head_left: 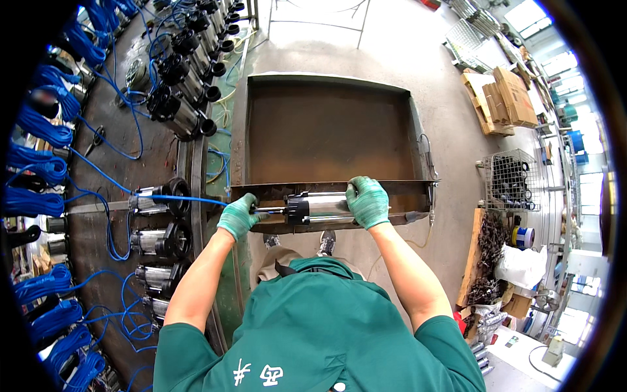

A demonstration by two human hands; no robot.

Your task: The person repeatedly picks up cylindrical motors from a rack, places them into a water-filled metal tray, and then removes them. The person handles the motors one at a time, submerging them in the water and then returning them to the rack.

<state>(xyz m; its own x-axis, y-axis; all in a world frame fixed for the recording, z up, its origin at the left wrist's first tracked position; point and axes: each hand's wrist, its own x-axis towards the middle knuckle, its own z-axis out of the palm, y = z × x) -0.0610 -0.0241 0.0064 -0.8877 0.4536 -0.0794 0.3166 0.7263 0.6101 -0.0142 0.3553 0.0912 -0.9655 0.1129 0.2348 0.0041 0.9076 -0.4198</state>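
Observation:
A submersible pump, a shiny metal cylinder with a black ribbed collar and thin rods at its left end, lies level over the near section of a metal tank. My right hand, in a green glove, is closed over its right end. At the left, my gloved left hand is closed where a blue cable meets the thin rods. Its fingers partly hide what they grip. That cable runs back to the bench on the left. Brown water or a rusty bottom shows in the tank's larger far section.
Several pumps lie along the edge of the dark workbench; others stand farther up. Coiled blue cables line its far left side. To my right are a wire basket, cardboard and a white sack.

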